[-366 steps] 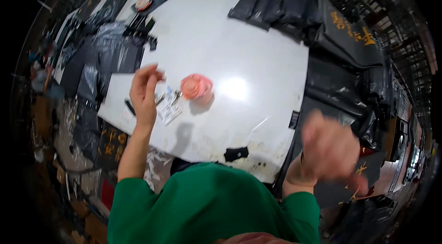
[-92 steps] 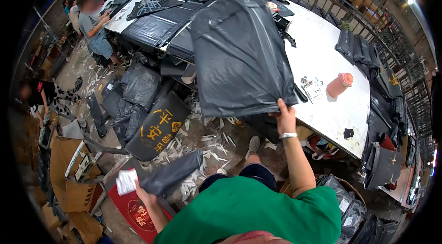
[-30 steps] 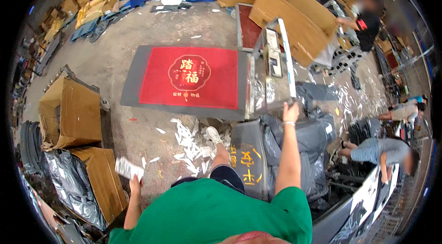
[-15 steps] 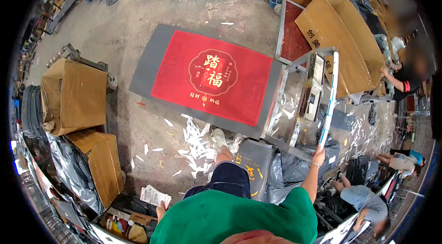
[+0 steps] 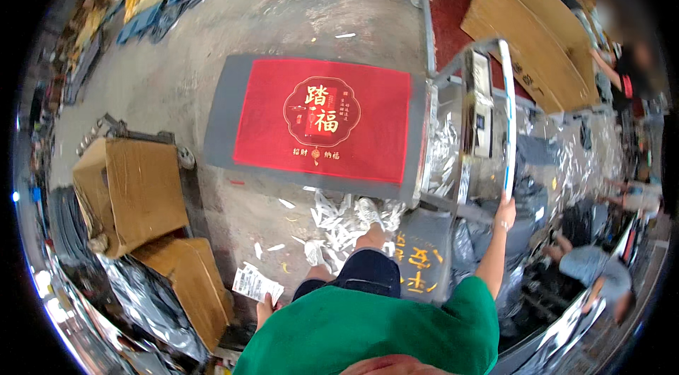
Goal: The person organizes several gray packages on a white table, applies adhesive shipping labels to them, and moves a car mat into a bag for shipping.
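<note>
My right hand [image 5: 505,212] is wrapped round the lower end of the blue-and-white cart handle [image 5: 511,135]. That handle belongs to a platform cart whose metal frame [image 5: 442,204] stands at the right end of a mat. The red mat [image 5: 265,117], with gold lettering and a round emblem, lies flat over a grey mat [image 5: 221,124] in front of me. Low on the left, my left hand [image 5: 266,304] pinches several printed white paper labels [image 5: 256,282]. A wristband shows on my right wrist.
Open cardboard boxes [image 5: 145,191] stand at the left. A large carton [image 5: 527,43] lies at the far right, with a person [image 5: 629,74] holding its edge. White paper scraps [image 5: 336,223] litter the floor round my feet. A grey mat with yellow lettering [image 5: 417,248] lies beside my leg.
My view has turned and shifted, so the left boxes sit nearer the middle. Both my feet now show among the scraps. The far carton and the person at it have moved slightly away.
</note>
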Motion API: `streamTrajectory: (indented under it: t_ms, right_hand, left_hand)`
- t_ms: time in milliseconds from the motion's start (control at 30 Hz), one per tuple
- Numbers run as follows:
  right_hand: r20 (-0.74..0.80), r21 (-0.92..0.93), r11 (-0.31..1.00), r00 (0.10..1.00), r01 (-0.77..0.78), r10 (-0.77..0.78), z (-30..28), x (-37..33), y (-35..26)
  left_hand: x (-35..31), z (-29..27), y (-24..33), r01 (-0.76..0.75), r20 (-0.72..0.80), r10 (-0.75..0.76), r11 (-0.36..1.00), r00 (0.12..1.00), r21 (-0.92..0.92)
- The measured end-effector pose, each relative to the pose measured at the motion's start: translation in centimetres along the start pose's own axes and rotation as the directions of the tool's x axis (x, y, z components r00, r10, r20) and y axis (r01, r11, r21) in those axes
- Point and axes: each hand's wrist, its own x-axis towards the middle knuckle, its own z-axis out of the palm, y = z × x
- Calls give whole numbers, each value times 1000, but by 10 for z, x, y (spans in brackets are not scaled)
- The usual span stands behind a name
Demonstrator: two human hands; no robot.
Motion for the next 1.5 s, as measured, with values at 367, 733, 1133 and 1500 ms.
streamTrajectory:
  t_ms: [367, 733, 1133, 1500]
  right_hand:
    - [111, 61, 997, 993, 38, -44, -5, 0, 28]
    - [257, 787, 617, 919, -21, -298, -38, -96, 59]
    - [352, 823, 547, 894, -154, -278, -123, -260, 76]
    - [438, 429, 826, 884, -366, 164, -216, -323, 56]
  left_hand:
    - [31, -17, 66, -182, 180, 137, 948, 974, 263]
    - [-64, 69, 30, -57, 40, 50, 980, 998, 189]
    - [-137, 77, 121, -122, 125, 89, 949, 988, 291]
    - [-100, 137, 330, -594, 899, -52, 734, 434, 329]
